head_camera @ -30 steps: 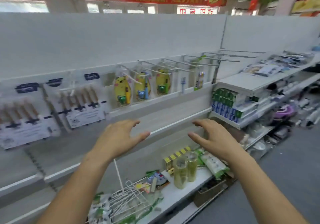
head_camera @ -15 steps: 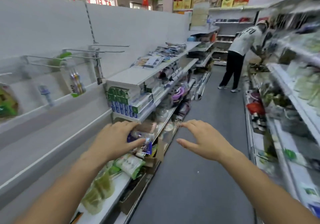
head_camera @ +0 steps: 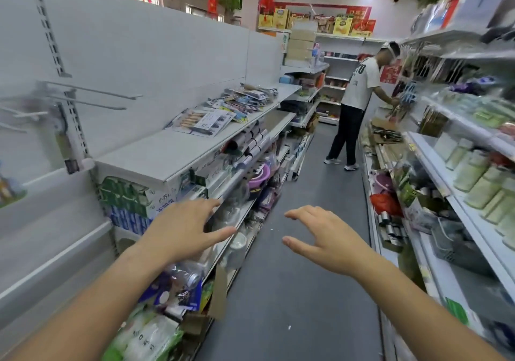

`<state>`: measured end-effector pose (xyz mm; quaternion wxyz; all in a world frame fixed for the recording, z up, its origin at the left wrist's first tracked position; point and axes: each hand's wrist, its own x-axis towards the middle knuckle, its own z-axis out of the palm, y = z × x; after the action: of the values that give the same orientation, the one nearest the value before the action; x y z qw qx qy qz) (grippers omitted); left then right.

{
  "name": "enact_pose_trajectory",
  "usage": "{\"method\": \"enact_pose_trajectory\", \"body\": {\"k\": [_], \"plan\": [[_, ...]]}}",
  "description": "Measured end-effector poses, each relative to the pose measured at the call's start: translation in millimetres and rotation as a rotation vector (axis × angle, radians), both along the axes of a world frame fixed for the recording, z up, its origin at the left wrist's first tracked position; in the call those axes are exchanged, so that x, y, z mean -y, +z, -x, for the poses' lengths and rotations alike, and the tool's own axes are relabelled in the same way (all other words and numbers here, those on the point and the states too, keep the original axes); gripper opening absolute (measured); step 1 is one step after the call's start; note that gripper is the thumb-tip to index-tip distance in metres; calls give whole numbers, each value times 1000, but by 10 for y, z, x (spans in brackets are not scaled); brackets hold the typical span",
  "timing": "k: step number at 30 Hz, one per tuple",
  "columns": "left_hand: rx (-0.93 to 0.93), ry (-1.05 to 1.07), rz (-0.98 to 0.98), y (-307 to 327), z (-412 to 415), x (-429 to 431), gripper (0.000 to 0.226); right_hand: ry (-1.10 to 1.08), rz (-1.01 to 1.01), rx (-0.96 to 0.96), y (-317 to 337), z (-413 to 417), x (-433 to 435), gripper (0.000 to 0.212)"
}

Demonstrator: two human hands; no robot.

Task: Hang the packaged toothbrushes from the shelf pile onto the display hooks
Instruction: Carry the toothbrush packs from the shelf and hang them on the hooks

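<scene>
Head view down an aisle between two shelf runs.

Nearest: both forearms reach forward over the grey floor (head_camera: 292,291); left hand (head_camera: 181,232) palm down, fingers spread wide and nearly straight, holding nothing, in front of the lower tiers of the left run; right hand (head_camera: 331,238) apart from it over the aisle, fingers loosely curved, thumb out, also holding nothing; we see neither hand touching any goods.

Behind the left hand: green and blue boxes (head_camera: 125,196) stacked under the near front corner of the top shelf (head_camera: 156,154); a purple basin (head_camera: 259,176) one tier lower, farther along.

Display hooks (head_camera: 92,90): bare metal prongs stick out from the white back panel, beside the near end of that shelf; hooks nearer the left frame edge are blurred, and we cannot tell what hangs there.

Task item: the pile of packets (head_camera: 245,98) lies at the far end of the top shelf, spread from back panel to front edge, well apart from both hands and from the hooks; a white card of brown-handled items (head_camera: 206,121) lies just on its near side, by the front edge; single packets too small for us to read.

Right run: a red bag (head_camera: 384,203) low down; pale jars (head_camera: 479,182) on a middle tier.

Farthest: another person (head_camera: 356,101), white shirt and dark trousers, stands at the aisle's far end, facing the right run.
</scene>
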<state>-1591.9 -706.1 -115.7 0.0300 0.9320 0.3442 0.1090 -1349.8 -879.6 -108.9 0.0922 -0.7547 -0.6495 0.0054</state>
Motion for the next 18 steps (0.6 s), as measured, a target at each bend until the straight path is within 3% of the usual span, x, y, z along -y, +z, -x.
{"method": "enact_pose_trajectory", "body": {"k": [4,13,18], "plan": [[-46,10,-3,57,-555,-461,90,32,-3,19,30,-551,-466,67],[-66,141,9,-26,-1868,-1178,87,187,-26,22,40,-1983,-1628,63],[-90,297,25,55,-2300,-1561,87,298,12,-6,151,-2605,-2262,87]]}}
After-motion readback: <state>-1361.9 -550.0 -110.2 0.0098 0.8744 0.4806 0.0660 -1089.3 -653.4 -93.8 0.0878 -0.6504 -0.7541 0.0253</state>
